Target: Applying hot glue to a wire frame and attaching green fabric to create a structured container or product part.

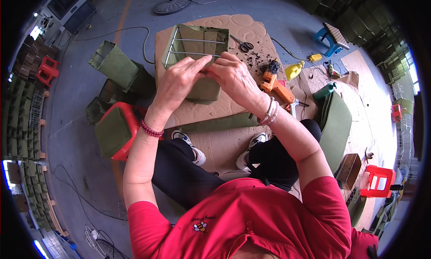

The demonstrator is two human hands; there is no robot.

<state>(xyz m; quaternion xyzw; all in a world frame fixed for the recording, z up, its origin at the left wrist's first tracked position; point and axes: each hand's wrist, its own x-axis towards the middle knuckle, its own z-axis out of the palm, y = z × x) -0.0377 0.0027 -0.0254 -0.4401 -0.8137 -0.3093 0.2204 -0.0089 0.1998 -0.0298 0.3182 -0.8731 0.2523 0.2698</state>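
Both hands, left hand [177, 79] and right hand [233, 77], pinch green felt onto the near rim of a wire basket [197, 57] on cardboard [251, 28]; firm, even pressure along the edge should seat it flat.

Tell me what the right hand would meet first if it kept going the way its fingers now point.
The right hand points toward the person's left, and its fingertips already meet those of the left hand on the near rim of the green felt-covered wire basket. So the left hand comes first, though depth is unclear.
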